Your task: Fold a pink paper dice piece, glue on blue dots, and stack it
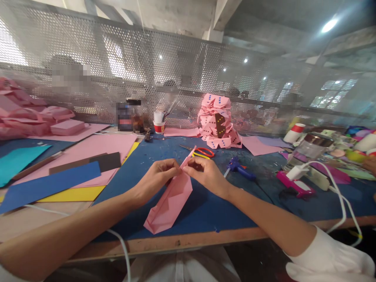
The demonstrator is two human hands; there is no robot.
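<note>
A folded piece of pink paper (172, 203) slants over the blue work mat, its wide end toward me. My left hand (163, 172) pinches its narrow upper part from the left. From the right, my right hand (205, 172) grips the same part, thumb and fingers closed on the edge. Just beyond my hands lie scissors (205, 152) with red and yellow handles, partly hidden by the paper and my hand. A blue glue gun (242, 168) rests to the right of my right hand. Behind the scissors stands a stack of folded pink paper pieces (217, 121) with small coloured dots.
Pink, yellow, blue and dark sheets (53, 186) lie at left, below a heap of pink pieces (26, 109). A red-and-white cup (159, 127) stands at the back. A pink power strip (295, 185) with a white cable and a clear jar (311, 150) are at right.
</note>
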